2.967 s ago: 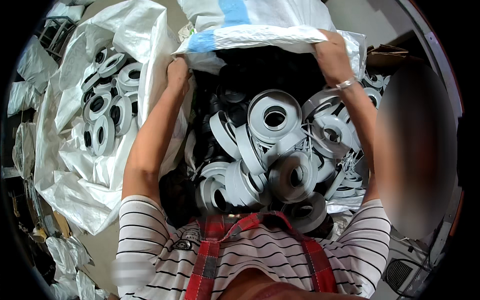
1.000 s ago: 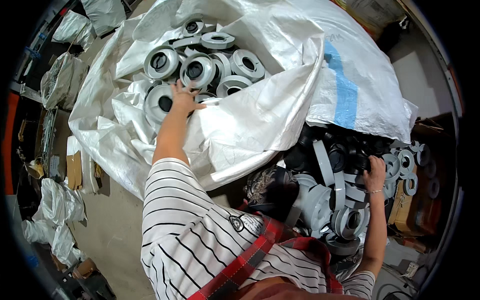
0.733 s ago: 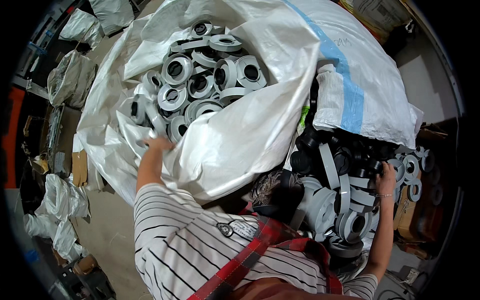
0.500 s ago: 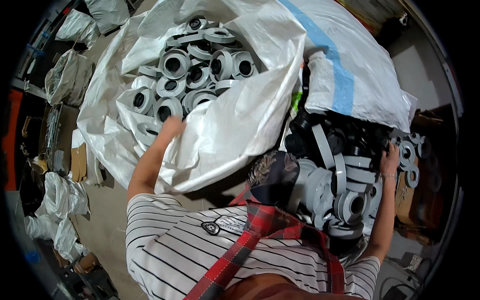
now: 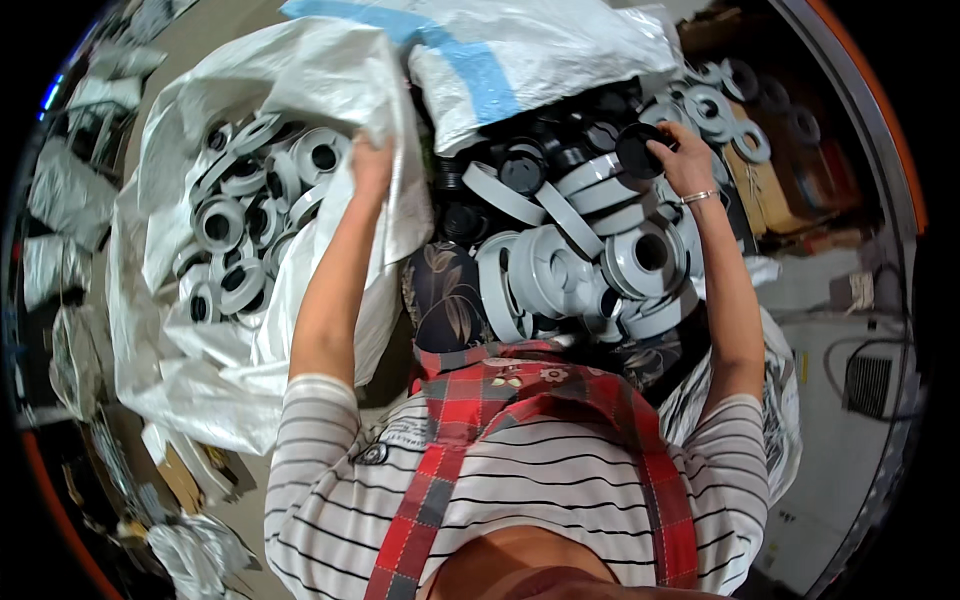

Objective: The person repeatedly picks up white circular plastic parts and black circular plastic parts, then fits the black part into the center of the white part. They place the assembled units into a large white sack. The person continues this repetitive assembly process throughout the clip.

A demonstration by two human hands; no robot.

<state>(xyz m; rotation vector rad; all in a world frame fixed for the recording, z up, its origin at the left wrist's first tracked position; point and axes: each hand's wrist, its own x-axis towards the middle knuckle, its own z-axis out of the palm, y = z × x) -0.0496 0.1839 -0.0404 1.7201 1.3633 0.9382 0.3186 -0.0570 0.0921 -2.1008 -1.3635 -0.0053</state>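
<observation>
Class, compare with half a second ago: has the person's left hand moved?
Yes. Judged against the grey rings in the open white sack, the left hand has shifted from the pile's lower edge to its upper right.

no readable lettering, round dark badge (image 5: 372, 455) on striped shirt (image 5: 530, 490), print too small

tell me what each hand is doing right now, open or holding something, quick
Left hand: against the white sack; whether it grips cannot be told.
Right hand: closed on a black round piece.
</observation>
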